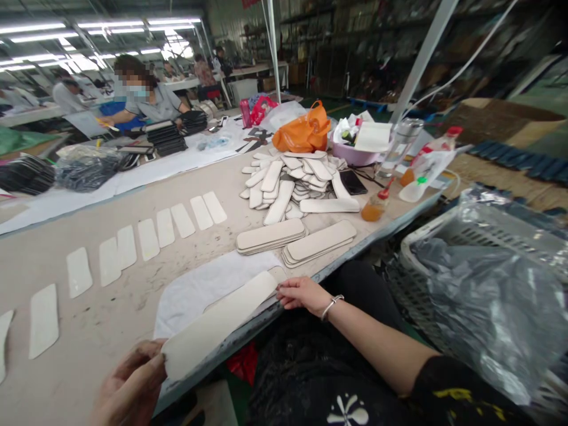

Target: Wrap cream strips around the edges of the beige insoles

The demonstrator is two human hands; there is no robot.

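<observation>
A long pale strip with rounded ends is stretched between my two hands above the table's front edge. My left hand pinches its near left end between thumb and fingers. At the other end, the closed fingers of my right hand grip the strip's tip. Beneath it, a white cloth lies on the table, with another strip partly showing. Two neat stacks of strips, a left one and a right one, sit just beyond. Farther back is a loose heap of strips.
Several separate pale pieces lie in a row on the left. Behind the heap are an orange bag and a purple basin. A jar of orange liquid stands near the right edge. A person works across the table.
</observation>
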